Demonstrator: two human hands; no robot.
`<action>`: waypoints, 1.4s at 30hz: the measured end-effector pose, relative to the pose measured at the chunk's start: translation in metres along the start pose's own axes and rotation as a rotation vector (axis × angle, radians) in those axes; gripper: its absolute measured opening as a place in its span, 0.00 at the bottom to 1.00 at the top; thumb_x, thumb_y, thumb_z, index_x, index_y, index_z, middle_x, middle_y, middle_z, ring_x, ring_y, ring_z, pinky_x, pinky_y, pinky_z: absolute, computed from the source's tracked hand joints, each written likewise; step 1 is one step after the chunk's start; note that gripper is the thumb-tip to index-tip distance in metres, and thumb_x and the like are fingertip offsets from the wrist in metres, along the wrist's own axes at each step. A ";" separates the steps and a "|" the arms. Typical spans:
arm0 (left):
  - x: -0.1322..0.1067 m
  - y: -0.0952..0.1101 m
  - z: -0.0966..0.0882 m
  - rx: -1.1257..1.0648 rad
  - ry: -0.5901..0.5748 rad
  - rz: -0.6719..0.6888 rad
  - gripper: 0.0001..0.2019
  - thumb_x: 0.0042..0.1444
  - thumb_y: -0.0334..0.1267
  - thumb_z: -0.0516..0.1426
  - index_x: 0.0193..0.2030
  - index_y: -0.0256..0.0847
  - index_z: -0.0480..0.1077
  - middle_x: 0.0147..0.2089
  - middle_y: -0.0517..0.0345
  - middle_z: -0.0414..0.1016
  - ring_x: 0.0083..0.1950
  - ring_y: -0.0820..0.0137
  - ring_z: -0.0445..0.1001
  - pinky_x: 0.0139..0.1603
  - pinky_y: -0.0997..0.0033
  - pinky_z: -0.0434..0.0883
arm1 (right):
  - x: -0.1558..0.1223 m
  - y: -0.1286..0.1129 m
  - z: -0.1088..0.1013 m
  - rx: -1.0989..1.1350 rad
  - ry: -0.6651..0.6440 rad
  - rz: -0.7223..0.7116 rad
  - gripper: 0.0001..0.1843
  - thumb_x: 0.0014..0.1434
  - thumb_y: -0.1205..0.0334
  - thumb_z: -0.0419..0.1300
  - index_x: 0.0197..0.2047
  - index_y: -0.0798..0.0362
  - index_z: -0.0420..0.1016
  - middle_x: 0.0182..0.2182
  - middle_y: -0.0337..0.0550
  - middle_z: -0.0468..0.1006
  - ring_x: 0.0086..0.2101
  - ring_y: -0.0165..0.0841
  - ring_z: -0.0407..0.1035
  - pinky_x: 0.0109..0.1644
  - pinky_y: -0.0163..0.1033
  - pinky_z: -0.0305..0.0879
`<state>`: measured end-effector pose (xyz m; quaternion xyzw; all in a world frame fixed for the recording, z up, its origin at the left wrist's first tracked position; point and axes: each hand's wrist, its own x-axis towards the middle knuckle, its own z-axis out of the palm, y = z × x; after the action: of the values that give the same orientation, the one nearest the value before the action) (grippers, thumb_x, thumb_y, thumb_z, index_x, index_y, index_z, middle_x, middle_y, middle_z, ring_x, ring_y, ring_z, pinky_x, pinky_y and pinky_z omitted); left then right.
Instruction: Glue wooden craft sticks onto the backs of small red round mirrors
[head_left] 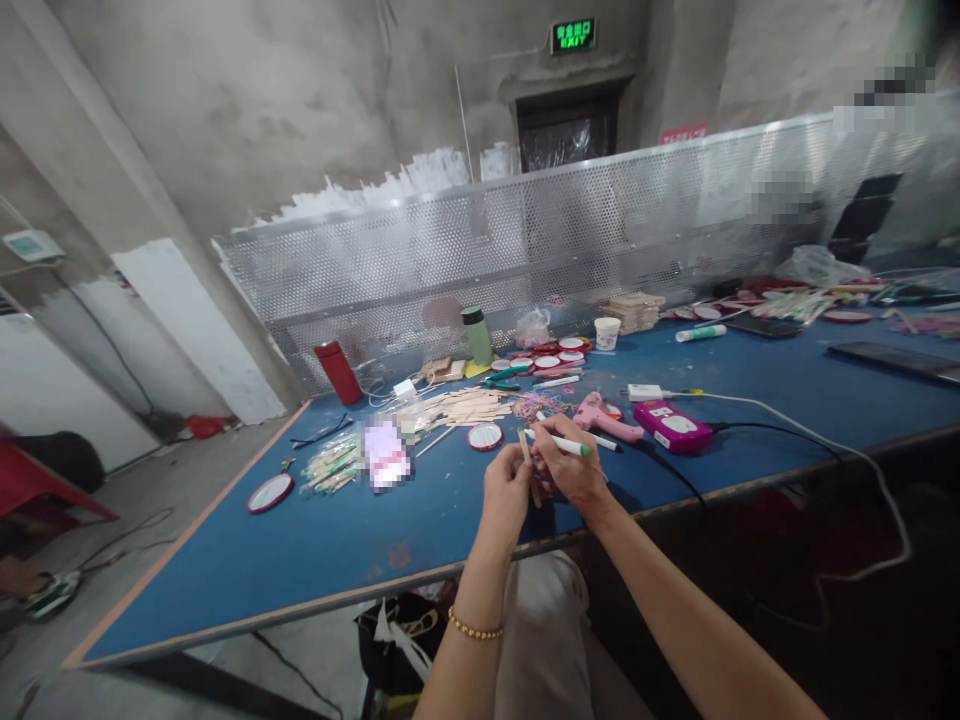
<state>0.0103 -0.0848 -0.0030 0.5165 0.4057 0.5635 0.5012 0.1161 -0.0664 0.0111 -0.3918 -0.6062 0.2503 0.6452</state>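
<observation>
My left hand (pixel 504 497) is closed round a thin wooden craft stick (pixel 526 450), held upright just above the blue table's (pixel 300 540) near edge. My right hand (pixel 568 470) grips a white marker with a green cap (pixel 559 443), its tip against the stick. The two hands touch each other. A gold bead bracelet (pixel 474 629) sits on my left wrist.
A pile of wooden sticks (pixel 465 405), a small round red-rimmed mirror (pixel 484 436), a pink glue gun (pixel 604 417), a magenta box (pixel 672 426) with a black cable, a red flask (pixel 337 371) and a green bottle (pixel 477 336) lie beyond my hands. A perforated metal screen (pixel 525 240) backs the table.
</observation>
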 end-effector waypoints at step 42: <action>0.002 -0.003 0.000 0.039 -0.012 0.054 0.15 0.49 0.50 0.61 0.34 0.39 0.69 0.21 0.65 0.70 0.16 0.76 0.65 0.19 0.75 0.68 | 0.001 0.008 0.002 0.024 -0.019 -0.009 0.14 0.61 0.51 0.55 0.30 0.50 0.69 0.20 0.36 0.72 0.19 0.28 0.65 0.22 0.33 0.63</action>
<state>0.0106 -0.0820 -0.0053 0.5403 0.3995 0.5657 0.4779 0.1153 -0.0601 0.0052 -0.3790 -0.6110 0.2581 0.6453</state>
